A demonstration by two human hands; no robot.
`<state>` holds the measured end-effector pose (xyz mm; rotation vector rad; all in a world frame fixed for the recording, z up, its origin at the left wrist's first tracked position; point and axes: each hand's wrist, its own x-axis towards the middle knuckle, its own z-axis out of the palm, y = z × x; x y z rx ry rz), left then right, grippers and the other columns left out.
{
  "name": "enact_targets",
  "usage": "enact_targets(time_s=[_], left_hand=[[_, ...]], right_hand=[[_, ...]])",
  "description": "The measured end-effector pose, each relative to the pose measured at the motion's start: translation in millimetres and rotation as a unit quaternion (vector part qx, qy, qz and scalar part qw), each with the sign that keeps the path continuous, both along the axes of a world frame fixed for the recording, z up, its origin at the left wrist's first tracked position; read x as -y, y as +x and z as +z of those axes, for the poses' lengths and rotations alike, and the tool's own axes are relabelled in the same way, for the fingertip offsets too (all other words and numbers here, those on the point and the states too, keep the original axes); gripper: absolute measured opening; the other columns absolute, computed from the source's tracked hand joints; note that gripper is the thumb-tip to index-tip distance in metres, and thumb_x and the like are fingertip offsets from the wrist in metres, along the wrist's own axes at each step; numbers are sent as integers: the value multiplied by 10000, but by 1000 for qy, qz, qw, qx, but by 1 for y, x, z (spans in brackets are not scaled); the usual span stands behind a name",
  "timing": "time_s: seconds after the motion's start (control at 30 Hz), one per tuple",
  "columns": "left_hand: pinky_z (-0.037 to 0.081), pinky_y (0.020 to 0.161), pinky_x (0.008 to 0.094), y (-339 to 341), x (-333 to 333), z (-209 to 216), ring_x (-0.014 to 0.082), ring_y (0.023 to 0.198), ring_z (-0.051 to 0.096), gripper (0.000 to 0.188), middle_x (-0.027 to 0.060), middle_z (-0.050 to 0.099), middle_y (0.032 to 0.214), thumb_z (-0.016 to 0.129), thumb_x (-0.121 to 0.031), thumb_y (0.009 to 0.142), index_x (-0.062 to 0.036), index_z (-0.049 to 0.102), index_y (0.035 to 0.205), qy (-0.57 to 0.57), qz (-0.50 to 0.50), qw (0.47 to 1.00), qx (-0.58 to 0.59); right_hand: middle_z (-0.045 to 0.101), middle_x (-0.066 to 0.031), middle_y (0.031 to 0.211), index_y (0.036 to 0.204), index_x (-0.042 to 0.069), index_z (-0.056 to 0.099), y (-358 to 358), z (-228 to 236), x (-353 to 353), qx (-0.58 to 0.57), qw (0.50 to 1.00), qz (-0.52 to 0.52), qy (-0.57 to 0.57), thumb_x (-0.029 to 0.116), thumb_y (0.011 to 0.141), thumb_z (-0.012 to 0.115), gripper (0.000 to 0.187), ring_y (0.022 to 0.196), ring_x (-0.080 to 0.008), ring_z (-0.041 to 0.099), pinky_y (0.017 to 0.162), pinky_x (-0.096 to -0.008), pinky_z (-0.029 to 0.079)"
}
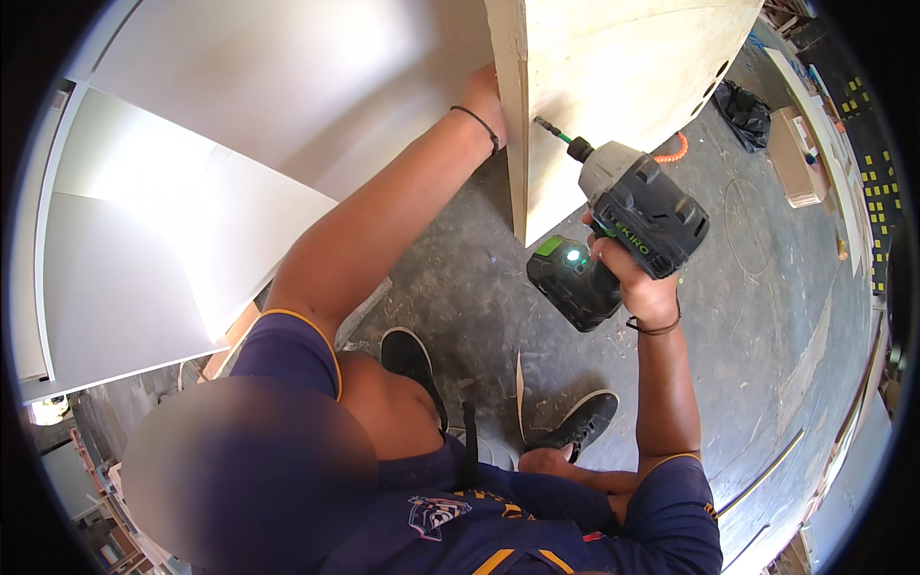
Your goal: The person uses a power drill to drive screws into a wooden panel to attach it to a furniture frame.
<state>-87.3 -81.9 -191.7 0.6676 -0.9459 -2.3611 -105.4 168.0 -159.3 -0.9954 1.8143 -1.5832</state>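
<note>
My right hand (632, 273) is wrapped round the handle of a black and grey cordless impact driver (652, 206) with a green-trimmed battery; a small light glows on the battery. The driver's bit (551, 127) points at the pale face of a standing wooden panel (613, 57), its tip at or very close to the surface near the panel's edge. On the panel's other side, my left hand (486, 96) is against or just behind that edge. The panel hides its fingers, so I cannot see whether they grip it.
White cabinet boards (259, 67) stand to the left, with a shelf-like part (144, 249) below. On the right, a cardboard box (797, 158) and a black plastic bag (743, 113) sit on the scuffed grey floor (728, 335). An orange coiled hose (676, 149) shows behind the driver.
</note>
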Motion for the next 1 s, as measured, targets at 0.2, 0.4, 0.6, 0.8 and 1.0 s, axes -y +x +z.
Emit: enact_targets(time_s=[0.2,0.4,0.6,0.8,1.0], left_hand=[[482,742,369,1,-2,2,223,883,603,349,109,616,1016,430,-280,926,-15,568,1106,-7,2,1000,17],[487,766,371,3,0,0,223,917,606,376,118,612,1050,446,-286,924,6,550,1137,-9,-26,999,-28],[491,753,360,4,-1,5,219,913,605,360,106,606,1062,465,-267,920,4,542,1143,-12,-28,999,-32],[498,733,355,1,4,-3,204,890,604,332,94,609,1031,471,-257,919,-10,549,1126,-7,-35,999,-23],[511,743,338,1,7,-6,206,863,615,322,94,614,1005,505,-235,896,-13,546,1126,-70,-52,996,-37]], right_hand=[[637,-63,884,960,1,601,0,2,1,-45,999,-5,16,-34,679,588,283,744,-132,586,668,-275,473],[654,-56,827,891,14,631,0,4,1,-51,998,-17,11,16,667,658,225,748,-143,608,684,-283,477],[635,-47,885,969,-2,607,-1,3,1,-59,998,6,14,-42,689,561,286,734,-121,571,652,-268,469],[622,-40,851,937,-2,611,-1,3,1,-24,1000,-3,14,-36,683,546,264,684,-112,549,617,-265,453],[645,-55,893,927,1,623,0,8,2,-78,996,7,33,-18,692,561,244,810,-139,588,725,-282,467]])
